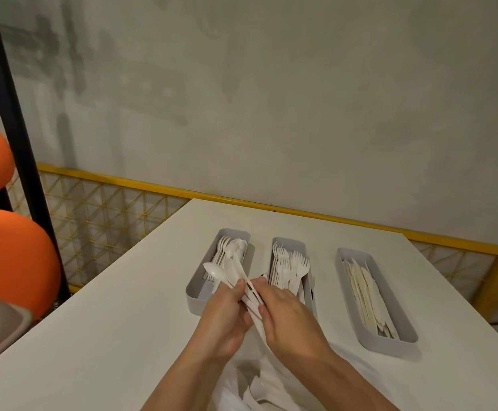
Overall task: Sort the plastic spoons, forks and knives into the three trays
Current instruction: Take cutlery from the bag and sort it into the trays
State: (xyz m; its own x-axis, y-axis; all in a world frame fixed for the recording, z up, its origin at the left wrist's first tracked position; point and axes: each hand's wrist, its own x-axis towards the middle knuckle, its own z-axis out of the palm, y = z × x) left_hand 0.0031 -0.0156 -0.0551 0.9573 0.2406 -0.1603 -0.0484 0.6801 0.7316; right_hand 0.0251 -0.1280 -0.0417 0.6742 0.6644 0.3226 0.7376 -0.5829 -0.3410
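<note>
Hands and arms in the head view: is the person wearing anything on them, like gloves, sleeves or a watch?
No. The left hand and right hand are bare, with no gloves or rings showing. Both forearms are uncovered to the picture's edge: no sleeves, watch or bracelet in view.

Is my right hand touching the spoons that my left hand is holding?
Touching. The head view shows the right hand pinching the handles of the spoons that the left hand grips, with no gap.
</note>
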